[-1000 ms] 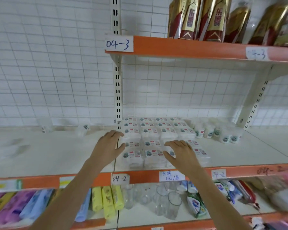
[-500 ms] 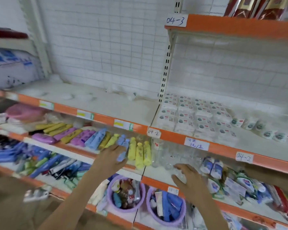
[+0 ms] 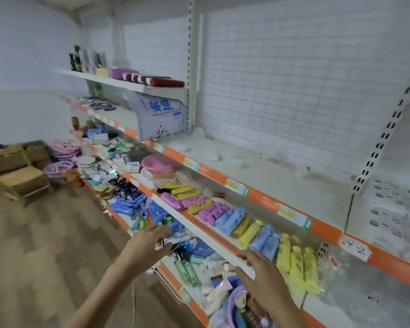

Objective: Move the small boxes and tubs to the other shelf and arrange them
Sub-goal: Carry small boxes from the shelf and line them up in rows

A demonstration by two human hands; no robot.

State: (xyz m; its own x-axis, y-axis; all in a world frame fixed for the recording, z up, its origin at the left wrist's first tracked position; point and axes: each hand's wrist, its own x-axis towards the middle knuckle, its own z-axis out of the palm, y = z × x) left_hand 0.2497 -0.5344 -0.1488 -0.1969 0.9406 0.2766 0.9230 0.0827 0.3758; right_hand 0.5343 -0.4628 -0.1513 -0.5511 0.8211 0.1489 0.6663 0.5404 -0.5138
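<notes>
Both hands are out in front of the shelving, low, at the level of the second shelf down. The left hand (image 3: 149, 243) hovers with its fingers (image 3: 162, 230) straight and close together over the blue and green packets of the lower shelf; whether they touch anything I cannot tell, and they hold nothing that I can see. The right hand (image 3: 263, 278) lies with its fingers (image 3: 247, 258) straight and slightly spread against the white front lip of the middle shelf (image 3: 206, 235), gripping nothing. The small boxes (image 3: 398, 209), white and set in close rows, sit far to the right on the upper orange-edged shelf (image 3: 265, 176), past the slotted upright (image 3: 379, 138), well apart from both hands; blur hides their print. The long stretch of that upper shelf to their left holds only a few small pale things near the back wall, too smeared to name. Below it lie rows of coloured tubes (image 3: 258, 233), purple, blue and yellow. A grey sack (image 3: 159, 117) with blue writing leans at the far end. Purple basins (image 3: 59, 166) and wooden stools (image 3: 19, 169) stand on the floor to the left.
</notes>
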